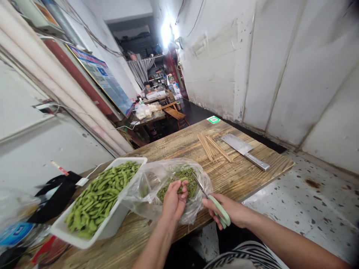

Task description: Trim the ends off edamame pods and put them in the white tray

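Note:
My left hand (pixel 174 200) is closed over the near side of a clear plastic bag (pixel 206 179), its fingers curled round a green edamame pod (pixel 183 183). Small green trimmings (pixel 165 192) lie in the bag. My right hand (pixel 221 209) grips scissors (pixel 214 203) with pale green handles, their blades pointing up and left over the trimmings, close to my left fingertips. To the left stands a white plastic tub (pixel 112 228) heaped with edamame pods (pixel 102 198).
On the wooden table (pixel 168 145) lie thin wooden skewers (pixel 214 147) and a cleaver (pixel 244 149). A green QR code card (pixel 213 119) sits at the far edge. At left are a black cloth (pixel 56 194) and a blue-labelled package (pixel 17 233). Behind are a wooden bench (pixel 175 113) and another cluttered table.

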Motion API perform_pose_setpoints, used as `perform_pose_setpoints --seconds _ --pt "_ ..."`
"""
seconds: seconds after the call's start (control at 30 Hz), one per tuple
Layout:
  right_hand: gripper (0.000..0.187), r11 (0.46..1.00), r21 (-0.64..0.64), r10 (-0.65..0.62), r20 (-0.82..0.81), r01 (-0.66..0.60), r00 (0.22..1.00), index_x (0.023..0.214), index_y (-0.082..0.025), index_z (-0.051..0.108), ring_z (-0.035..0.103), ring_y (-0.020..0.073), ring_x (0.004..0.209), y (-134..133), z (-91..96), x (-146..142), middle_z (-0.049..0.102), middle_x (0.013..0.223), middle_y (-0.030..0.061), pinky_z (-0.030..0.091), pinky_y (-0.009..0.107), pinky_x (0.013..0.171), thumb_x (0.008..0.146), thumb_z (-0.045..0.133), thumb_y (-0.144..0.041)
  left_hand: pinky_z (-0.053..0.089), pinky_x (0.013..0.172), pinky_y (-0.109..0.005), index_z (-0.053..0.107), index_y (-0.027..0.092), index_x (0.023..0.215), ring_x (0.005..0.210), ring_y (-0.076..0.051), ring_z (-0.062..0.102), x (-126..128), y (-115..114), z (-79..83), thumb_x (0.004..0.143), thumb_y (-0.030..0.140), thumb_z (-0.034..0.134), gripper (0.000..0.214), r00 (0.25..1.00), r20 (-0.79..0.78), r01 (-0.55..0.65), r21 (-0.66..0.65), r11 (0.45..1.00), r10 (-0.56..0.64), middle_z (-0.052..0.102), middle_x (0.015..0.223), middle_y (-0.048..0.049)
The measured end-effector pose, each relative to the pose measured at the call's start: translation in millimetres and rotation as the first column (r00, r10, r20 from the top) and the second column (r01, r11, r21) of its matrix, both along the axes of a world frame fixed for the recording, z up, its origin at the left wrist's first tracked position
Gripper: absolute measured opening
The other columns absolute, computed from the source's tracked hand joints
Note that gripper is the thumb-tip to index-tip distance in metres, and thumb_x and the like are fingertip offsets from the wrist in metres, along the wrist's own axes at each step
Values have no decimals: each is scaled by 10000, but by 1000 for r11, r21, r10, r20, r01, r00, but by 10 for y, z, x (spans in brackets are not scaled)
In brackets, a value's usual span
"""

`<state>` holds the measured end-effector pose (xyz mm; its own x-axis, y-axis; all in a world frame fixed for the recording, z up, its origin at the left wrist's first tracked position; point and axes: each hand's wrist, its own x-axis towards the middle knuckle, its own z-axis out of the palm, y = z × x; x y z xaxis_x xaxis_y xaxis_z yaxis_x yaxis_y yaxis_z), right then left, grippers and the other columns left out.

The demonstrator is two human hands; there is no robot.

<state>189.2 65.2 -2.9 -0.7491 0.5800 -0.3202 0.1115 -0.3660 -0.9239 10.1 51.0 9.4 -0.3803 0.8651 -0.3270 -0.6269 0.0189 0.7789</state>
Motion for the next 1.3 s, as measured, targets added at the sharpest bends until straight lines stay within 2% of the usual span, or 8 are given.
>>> perform_pose_setpoints --seconds 0.13,0.4,0.6,0.77,0.9,1.0,1.13,1.3 --pt "497 997 -52 48 -20 -49 999 679 -164 463 418 56 300 -13 -12 -14 463 421 -79 367 156 298 736 549 -650 313 394 -126 499 139 719 501 -44 463 53 -37 1 729 122 631 133 1000 8 -7 17 1000 7 623 751 -54" --pt "454 997 -82 -8 -69 2 998 711 -172 470 423 53 321 -25 -71 -89 486 508 -76 378 167 290 724 602 -606 302 376 -122 543 114 724 490 -36 445 121 -101 -45 710 125 659 118 999 -31 17 -23 1000 -17 640 795 -86" --pt "428 995 -94 -38 -23 35 999 718 -180 455 379 34 311 -26 15 -67 451 524 -88 338 151 259 705 645 -564 301 380 -126 535 121 722 493 -35 446 100 -119 -81 676 162 696 173 999 -49 16 -46 999 -18 653 815 -95" --pt "438 998 -57 -4 -42 2 999 733 -178 450 387 38 335 -3 14 -26 446 535 -84 336 151 274 710 632 -576 291 395 -124 509 140 704 520 -44 473 -7 -96 -49 621 204 740 253 986 -163 -43 -17 999 40 608 697 -14" --pt "453 994 54 97 -51 -94 994 874 -178 467 394 35 372 -4 -20 38 431 551 -89 313 138 322 760 572 -603 185 350 -139 507 141 692 387 -14 320 -83 -88 4 631 364 738 327 970 -238 36 -32 999 -42 513 524 46" --pt "471 986 99 138 -36 -134 990 949 -181 467 377 31 397 -12 -18 75 409 558 -92 287 135 345 777 550 -611 152 355 -145 531 135 723 371 -5 279 -107 -96 23 597 445 752 401 954 -284 78 -64 995 -93 490 500 58" --pt "478 985 120 125 -23 -121 992 942 -179 476 355 44 388 1 19 76 382 518 -98 282 154 349 769 557 -616 138 378 -148 569 114 714 387 -5 272 -115 -123 33 554 454 777 430 923 -294 220 -120 968 -246 457 473 60" --pt "447 978 154 137 25 -139 990 901 -168 498 353 45 408 37 116 58 380 509 -98 281 166 386 740 629 -563 131 390 -167 576 117 665 381 -15 257 -127 -150 60 561 479 759 419 881 -359 269 -158 950 -309 429 436 62"
